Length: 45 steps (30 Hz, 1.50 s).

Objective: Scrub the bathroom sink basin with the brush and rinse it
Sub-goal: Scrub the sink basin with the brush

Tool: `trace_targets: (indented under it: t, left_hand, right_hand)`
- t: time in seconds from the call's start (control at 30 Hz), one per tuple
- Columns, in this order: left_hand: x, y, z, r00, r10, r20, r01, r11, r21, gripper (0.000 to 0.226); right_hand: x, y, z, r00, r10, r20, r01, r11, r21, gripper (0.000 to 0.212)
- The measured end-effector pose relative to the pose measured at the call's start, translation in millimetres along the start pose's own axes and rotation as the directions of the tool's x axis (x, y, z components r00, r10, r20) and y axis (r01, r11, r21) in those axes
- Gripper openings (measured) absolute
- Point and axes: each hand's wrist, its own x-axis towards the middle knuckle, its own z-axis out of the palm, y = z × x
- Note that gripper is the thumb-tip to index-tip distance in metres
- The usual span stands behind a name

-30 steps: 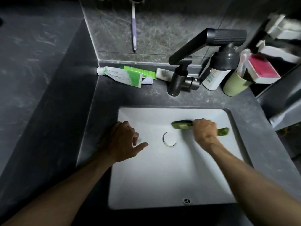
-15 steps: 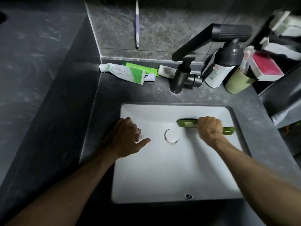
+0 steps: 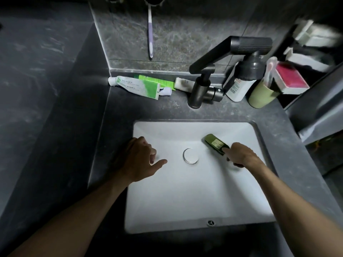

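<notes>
Scrubbing step in hand, rinse not yet begun: no water shows at the faucet (image 3: pixel 230 51) spout. Right hand (image 3: pixel 241 155) grips the brush (image 3: pixel 215 143) by its handle, fingers curled round it, one fingertip laid forward on the brush's back; the handle itself is hidden under the hand. Brush head sits right of centre in the frame, angled toward the upper left, pressed bristle-side down on the basin floor just right of the drain (image 3: pixel 190 156). Brush is dark green with a pale label on its back; bristles not visible from here. Left hand (image 3: pixel 137 160) at centre left, resting on the left wall of the sink basin (image 3: pixel 185 193), fingers loosely curled, thumb stuck out, holding nothing; likely bracing. Basin is white and rectangular, set in a dark counter (image 3: pixel 118 115); no foam or dirt I can make out in this dim light. Judgement: next move calls for working the head across the floor round the drain and up the walls, keeping downward pressure, before reaching to the upper right of the frame for the faucet.
</notes>
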Motion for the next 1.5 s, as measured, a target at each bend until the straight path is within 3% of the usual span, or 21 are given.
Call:
trace_targets:
  t: [0.07, 0.17, 0.23, 0.27, 0.3, 0.37, 0.43, 0.53, 0.6, 0.73, 0.8, 0.87, 0.93, 1.03, 1.1, 1.17, 1.27, 1.33, 1.4, 1.5]
  left_hand:
    - [0.4, -0.1, 0.6, 1.0, 0.012, -0.001, -0.012, 1.0, 0.011, 0.06]
    - [0.0, 2.5, -0.1, 1.0, 0.031, -0.005, -0.031, 0.999, 0.042, 0.058]
    - [0.5, 3.4, -1.3, 0.999, 0.04, -0.004, -0.04, 0.998, 0.049, 0.058]
    - [-0.7, 2.8, -1.7, 0.999, 0.036, -0.001, -0.036, 0.998, 0.051, 0.058]
    - [-1.3, 3.1, -2.1, 0.999, 0.036, -0.003, -0.036, 0.998, 0.051, 0.058]
    - [-1.0, 5.3, -2.1, 0.999, 0.035, -0.006, -0.035, 0.998, 0.043, 0.059]
    - [0.3, 5.4, -2.0, 1.0, 0.029, 0.01, -0.03, 0.999, 0.042, 0.059]
    - [1.5, 2.0, 1.3, 0.998, 0.032, 0.046, -0.035, 0.998, 0.059, 0.058]
    - [2.6, 2.5, 1.4, 0.996, 0.042, 0.082, -0.048, 0.996, 0.071, 0.057]
    - [3.0, 2.3, 0.2, 0.991, 0.053, 0.121, -0.06, 0.997, 0.056, 0.056]
    - [2.7, 2.7, -3.2, 0.992, 0.049, 0.121, -0.055, 0.997, 0.05, 0.055]
    - [3.1, 4.8, -7.2, 0.991, 0.052, 0.121, -0.056, 0.998, 0.035, 0.054]
    - [3.5, 6.0, -9.3, 0.99, 0.052, 0.131, -0.055, 0.998, 0.019, 0.052]
    - [1.5, 2.7, -10.3, 0.986, 0.074, 0.151, -0.073, 0.997, -0.018, 0.042]
    - [1.2, 1.1, -12.3, 0.977, 0.149, 0.151, -0.141, 0.988, -0.066, 0.029]
    - [8.0, 0.6, -10.2, 0.942, 0.305, 0.141, -0.297, 0.952, -0.076, 0.031]
    - [51.5, -2.0, -5.2, 0.857, 0.491, 0.156, -0.505, 0.86, 0.071, 0.066]
    - [94.0, 5.8, -7.6, 0.815, 0.541, 0.207, -0.572, 0.808, 0.141, 0.082]
    - [129.6, 18.2, -8.8, 0.748, 0.61, 0.263, -0.658, 0.735, 0.165, 0.093]
    - [165.8, 26.1, -1.2, 0.65, 0.681, 0.337, -0.749, 0.648, 0.134, 0.1]
  right_hand:
    - [-3.3, -4.5, 1.3, 0.999, -0.016, 0.029, 0.014, 0.998, 0.059, 0.035]
    - [-10.3, -18.3, 12.9, 0.995, -0.068, -0.077, 0.062, 0.996, -0.068, 0.025]
    - [-15.3, -28.3, 30.1, 0.997, -0.064, -0.046, 0.068, 0.993, 0.092, 0.023]
    - [-19.0, -34.1, 41.6, 0.999, -0.05, 0.006, 0.046, 0.955, 0.294, 0.023]
    - [-23.7, -38.0, 52.8, 0.997, -0.035, 0.068, -0.007, 0.847, 0.532, 0.023]
    - [-35.9, -42.0, 69.2, 0.978, 0.012, 0.209, -0.185, 0.509, 0.841, 0.021]
    - [-47.4, -46.8, 74.4, 0.962, 0.012, 0.273, -0.267, 0.253, 0.93, 0.018]
    - [-53.4, -61.1, 65.1, 0.972, -0.047, 0.23, -0.229, 0.023, 0.973, 0.017]
    - [-51.0, -75.5, 56.1, 0.975, -0.051, 0.214, -0.214, 0.014, 0.977, 0.026]
    - [-43.8, -104.3, 55.8, 0.954, -0.069, 0.291, -0.275, 0.185, 0.944, 0.022]
    - [-40.7, -105.1, 52.0, 0.956, -0.054, 0.288, -0.274, 0.177, 0.945, 0.027]
    - [-30.4, -96.2, 40.1, 0.984, 0.075, 0.159, -0.166, 0.102, 0.981, 0.03]
    - [-18.7, -95.4, 31.9, 0.984, 0.171, 0.045, -0.071, 0.149, 0.986, 0.026]
    - [-27.6, -113.9, 45.9, 0.981, 0.031, 0.193, -0.195, 0.248, 0.949, 0.029]
    - [-36.1, -113.7, 51.4, 0.965, -0.028, 0.262, -0.252, 0.2, 0.947, 0.033]
    - [-28.1, -98.9, 43.2, 0.98, 0.073, 0.187, -0.196, 0.154, 0.968, 0.031]
    - [-16.3, -90.7, 32.7, 0.986, 0.162, 0.042, -0.069, 0.165, 0.984, 0.021]
    - [-20.4, -99.3, 37.1, 0.991, 0.059, 0.124, -0.134, 0.219, 0.967, 0.022]
    - [-27.3, -96.2, 41.1, 0.973, -0.002, 0.233, -0.228, 0.181, 0.957, 0.025]
    - [-27.2, -71.0, 36.0, 0.987, 0.093, 0.133, -0.139, 0.061, 0.988, 0.016]
